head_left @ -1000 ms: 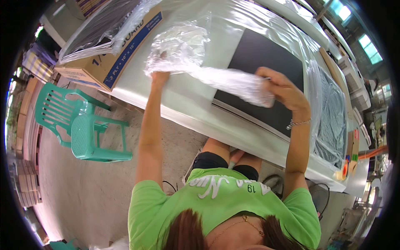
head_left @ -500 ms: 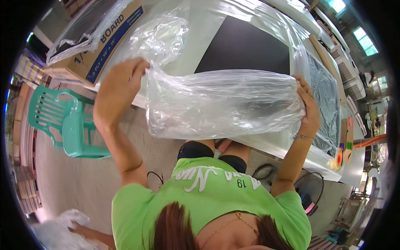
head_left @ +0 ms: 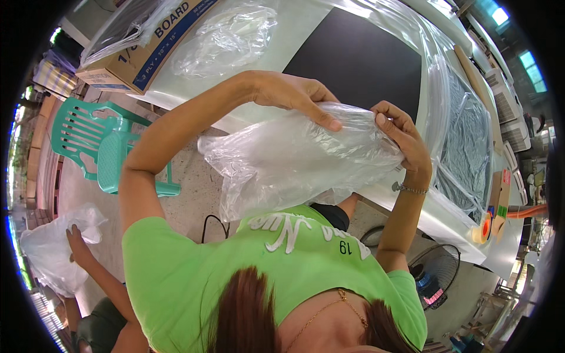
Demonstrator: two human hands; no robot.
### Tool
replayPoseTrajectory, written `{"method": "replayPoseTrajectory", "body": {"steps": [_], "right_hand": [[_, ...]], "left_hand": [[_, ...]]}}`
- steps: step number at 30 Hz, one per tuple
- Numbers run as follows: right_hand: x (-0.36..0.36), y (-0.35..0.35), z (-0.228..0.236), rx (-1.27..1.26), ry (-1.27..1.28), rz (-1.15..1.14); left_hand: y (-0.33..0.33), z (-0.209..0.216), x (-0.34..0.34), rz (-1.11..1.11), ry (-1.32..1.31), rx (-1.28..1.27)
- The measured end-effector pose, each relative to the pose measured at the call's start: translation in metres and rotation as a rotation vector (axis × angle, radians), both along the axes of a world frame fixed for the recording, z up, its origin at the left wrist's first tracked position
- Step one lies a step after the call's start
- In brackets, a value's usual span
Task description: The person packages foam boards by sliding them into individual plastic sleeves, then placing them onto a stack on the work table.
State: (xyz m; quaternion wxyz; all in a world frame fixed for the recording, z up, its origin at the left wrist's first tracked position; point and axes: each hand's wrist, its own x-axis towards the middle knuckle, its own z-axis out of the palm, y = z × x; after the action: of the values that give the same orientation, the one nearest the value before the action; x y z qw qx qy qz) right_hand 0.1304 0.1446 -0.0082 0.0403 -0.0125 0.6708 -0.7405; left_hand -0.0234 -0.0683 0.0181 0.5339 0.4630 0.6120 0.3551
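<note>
A clear plastic bag (head_left: 282, 156), crumpled and wrinkled, hangs in front of me over the table's near edge and my lap. My left hand (head_left: 297, 97) reaches across and grips its upper edge, thumb on the near face and fingers behind. Close by on the right, my right hand (head_left: 403, 135) pinches the bag's upper right corner with thumb and curled fingers. Past the bag, a black flat board (head_left: 362, 62) lies on the plastic-covered table (head_left: 265, 79). Another loose clear plastic bag (head_left: 226, 41) rests left of the board.
A cardboard box (head_left: 147, 56) sits at the far left. Plastic-wrapped dark sheets (head_left: 465, 147) and a tape roll (head_left: 484, 228) lie on the right. A green chair (head_left: 112, 150) and a fan (head_left: 434, 276) stand on the floor. At lower left, another person's hand (head_left: 79, 247) holds clear plastic.
My left hand has swung right along the bag's top edge, close to my right hand. The stretched bag now sags, its left end loose. The other person's hand has come further into view.
</note>
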Motion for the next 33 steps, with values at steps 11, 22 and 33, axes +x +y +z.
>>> {"method": "replayPoseTrajectory", "body": {"steps": [11,22,33], "right_hand": [[0.068,0.056,-0.038,0.386,-0.138,-0.384],[0.117,0.063,-0.081,0.172,-0.269,-0.55],[-0.013,-0.012,-0.022,0.331,0.298,-0.37]], "left_hand": [[-0.069,0.008,-0.065,0.169,0.308,-0.229],[-0.083,0.001,-0.089,0.492,0.162,-0.018],[0.022,0.028,-0.028,0.427,0.141,0.263]]}}
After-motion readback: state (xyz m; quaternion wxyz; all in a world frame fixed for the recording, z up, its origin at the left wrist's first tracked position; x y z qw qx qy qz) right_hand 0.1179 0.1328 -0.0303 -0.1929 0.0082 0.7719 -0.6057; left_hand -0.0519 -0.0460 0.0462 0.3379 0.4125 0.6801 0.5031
